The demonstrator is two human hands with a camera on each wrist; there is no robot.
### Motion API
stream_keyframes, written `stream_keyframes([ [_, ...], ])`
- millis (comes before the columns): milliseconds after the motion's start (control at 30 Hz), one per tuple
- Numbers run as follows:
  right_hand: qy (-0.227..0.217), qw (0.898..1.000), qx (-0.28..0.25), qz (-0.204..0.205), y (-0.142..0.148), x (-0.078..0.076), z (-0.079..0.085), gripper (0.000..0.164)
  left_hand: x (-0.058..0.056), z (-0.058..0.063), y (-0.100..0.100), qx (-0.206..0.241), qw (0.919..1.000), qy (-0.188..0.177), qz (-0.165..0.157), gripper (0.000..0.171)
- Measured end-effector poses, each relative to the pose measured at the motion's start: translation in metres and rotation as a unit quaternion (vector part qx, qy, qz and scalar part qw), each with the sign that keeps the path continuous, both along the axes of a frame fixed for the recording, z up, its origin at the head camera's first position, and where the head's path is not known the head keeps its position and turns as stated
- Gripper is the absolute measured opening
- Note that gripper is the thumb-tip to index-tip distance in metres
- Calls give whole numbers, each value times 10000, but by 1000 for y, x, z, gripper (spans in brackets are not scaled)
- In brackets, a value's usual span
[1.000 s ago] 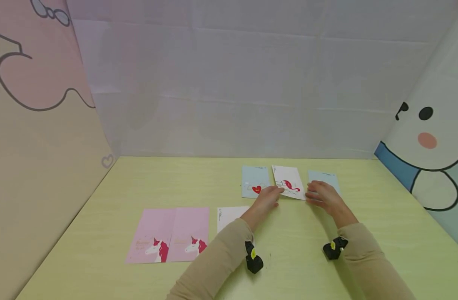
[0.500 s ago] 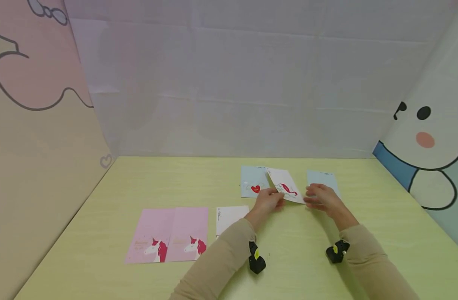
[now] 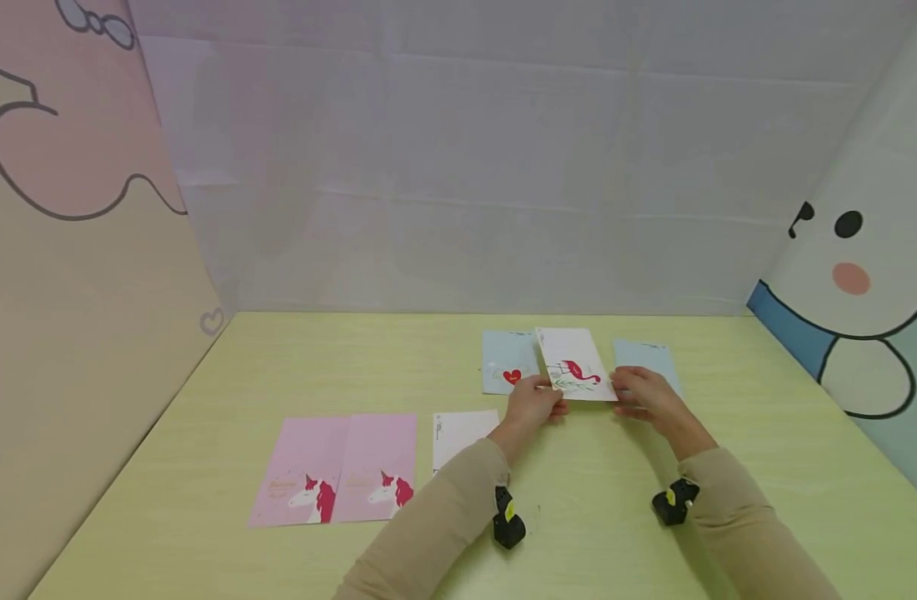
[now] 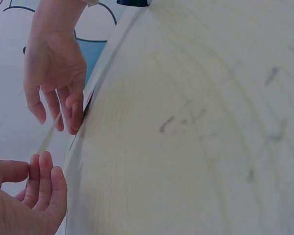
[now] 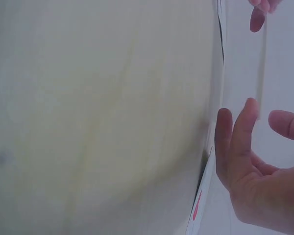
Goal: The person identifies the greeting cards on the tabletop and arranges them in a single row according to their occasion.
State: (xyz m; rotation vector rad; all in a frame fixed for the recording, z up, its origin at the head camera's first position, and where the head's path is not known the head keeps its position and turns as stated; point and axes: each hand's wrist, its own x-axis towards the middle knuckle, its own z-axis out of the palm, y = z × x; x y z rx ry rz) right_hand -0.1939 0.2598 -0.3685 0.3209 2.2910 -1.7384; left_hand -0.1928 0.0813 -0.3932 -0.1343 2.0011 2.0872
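Observation:
A white card with a red flamingo (image 3: 574, 346) is raised off the table between my hands in the head view. My left hand (image 3: 530, 408) pinches its near left corner, thumb on top. At the card's right edge is my right hand (image 3: 648, 400), fingertips touching it while the thumb stands apart. The right wrist view shows the card (image 5: 261, 63) edge-on, with the right fingers (image 5: 244, 127) beside its end. A light blue card with a red heart (image 3: 507, 354) lies to the left, partly covered by the flamingo card. Another light blue card (image 3: 644, 354) lies behind the right hand.
Two pink unicorn cards (image 3: 380, 454) lie side by side at the left of the pale yellow table (image 3: 601, 517). A white card (image 3: 460, 431) lies partly under the left sleeve (image 3: 436, 517). A white sheet (image 3: 458, 192) hangs along the back edge.
My left hand took the flamingo card by its near left corner and lifted it. The card tipped to the left, then levelled out and turned to face me. The right hand stayed at its right edge.

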Motion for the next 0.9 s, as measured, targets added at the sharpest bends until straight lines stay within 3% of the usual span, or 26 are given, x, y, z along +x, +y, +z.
stream_keyframes([
  [167, -63, 9993, 354, -86, -5, 0, 1, 53, 5, 5, -4, -35, 9998, 66, -179, 17],
  [500, 487, 9953, 805, 210, -8, 12, 12, 55, 19, 11, -19, 72, 9971, 147, -742, 23],
  [600, 568, 9952, 730, 322, -5, 11, 5, 59, 24, 11, -26, 40, 9958, 147, -904, 27],
  [767, 698, 9968, 292, 271, 7, 3, -19, 63, 35, 11, -36, -50, 9939, 165, -1094, 32],
  [900, 766, 9957, 290, 423, 3, 11, -16, 61, 43, 11, -44, -133, 9921, 262, -1216, 33],
])
